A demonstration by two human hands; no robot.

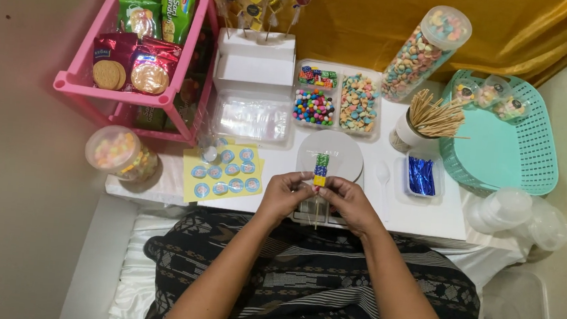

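My left hand (286, 194) and my right hand (348, 203) meet over the near edge of the white table (422, 216). Together they pinch a thin wooden skewer (317, 214) that carries a short stack of green, blue and yellow candy cubes (321, 169). The skewer points away from me, over a small scale with a round grey platform (342, 154). Both sets of fingers are closed around the stick just under the candies.
A yellow sheet of round stickers (224, 173) lies left of my hands. Behind are trays of coloured candies (336, 101), a cup of skewers (423, 120), a tall candy jar (426, 52), a teal basket (503, 148), a tub of blue ties (421, 176) and a pink snack rack (140, 44).
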